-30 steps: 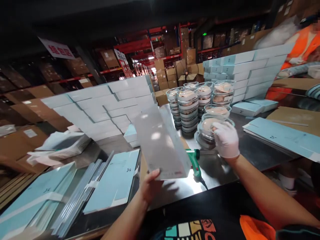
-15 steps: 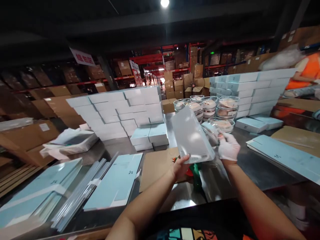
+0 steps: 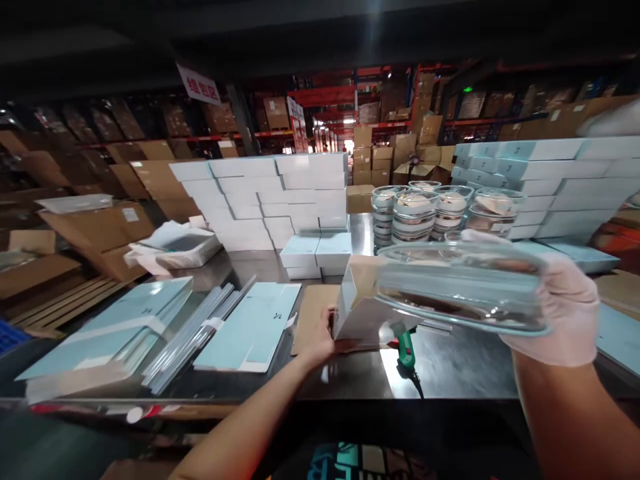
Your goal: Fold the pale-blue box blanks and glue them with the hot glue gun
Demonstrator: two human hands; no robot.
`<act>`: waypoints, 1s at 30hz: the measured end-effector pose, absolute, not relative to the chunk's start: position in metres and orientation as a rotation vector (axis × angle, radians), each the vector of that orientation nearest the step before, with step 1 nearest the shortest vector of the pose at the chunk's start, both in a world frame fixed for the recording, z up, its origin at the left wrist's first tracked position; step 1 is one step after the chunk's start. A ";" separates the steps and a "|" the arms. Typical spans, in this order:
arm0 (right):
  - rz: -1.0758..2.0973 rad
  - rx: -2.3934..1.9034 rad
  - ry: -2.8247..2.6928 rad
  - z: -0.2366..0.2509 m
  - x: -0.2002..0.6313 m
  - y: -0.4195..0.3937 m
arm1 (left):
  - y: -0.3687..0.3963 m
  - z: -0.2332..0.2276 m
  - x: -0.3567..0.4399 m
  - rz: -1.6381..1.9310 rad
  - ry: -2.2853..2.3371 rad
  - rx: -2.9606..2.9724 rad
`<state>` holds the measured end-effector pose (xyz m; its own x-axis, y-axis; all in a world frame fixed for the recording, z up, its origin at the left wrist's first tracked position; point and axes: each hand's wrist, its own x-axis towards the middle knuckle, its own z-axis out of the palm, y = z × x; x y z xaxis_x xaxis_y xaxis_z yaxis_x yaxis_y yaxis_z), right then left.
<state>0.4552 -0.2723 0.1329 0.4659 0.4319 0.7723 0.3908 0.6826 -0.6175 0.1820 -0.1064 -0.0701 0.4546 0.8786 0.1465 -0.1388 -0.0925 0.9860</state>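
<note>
My left hand (image 3: pixel 320 337), bare, grips the lower left side of a small carton (image 3: pixel 357 313), white outside with brown board showing on its upper part. In my right hand (image 3: pixel 573 303), which wears a white glove, is a clear glass dish (image 3: pixel 460 287), held by its right end. The dish is tilted on edge, close to the camera, and overlaps the carton's right side; whether they touch I cannot tell. Below them on the metal table lies a green-handled tool (image 3: pixel 407 351) with a black cord, partly hidden by the carton.
Stacked glass dishes (image 3: pixel 415 217) stand behind my right hand. White boxes form a wall (image 3: pixel 280 200) at the back left and another stack (image 3: pixel 540 177) at the right. Flat light-blue cartons (image 3: pixel 253 327), clear plastic strips (image 3: pixel 187 340) and a white basket (image 3: pixel 185 247) lie to the left.
The glass dish in my right hand has come up and nearer the camera, away from the stacked dishes. My left hand has lowered and turned the carton. The view has swung left.
</note>
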 end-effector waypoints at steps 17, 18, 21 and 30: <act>0.291 -1.269 -1.639 0.072 0.426 -0.214 | -0.120 -0.111 0.132 0.866 0.870 1.522; 0.289 -1.247 -1.598 0.057 0.428 -0.214 | -0.120 -0.112 0.132 0.864 0.885 1.558; 0.336 -1.078 -1.558 0.009 0.425 -0.221 | -0.124 -0.113 0.133 0.940 0.857 1.570; 0.173 -1.142 -1.478 -0.047 0.361 -0.211 | -0.143 -0.056 0.147 1.404 0.593 1.667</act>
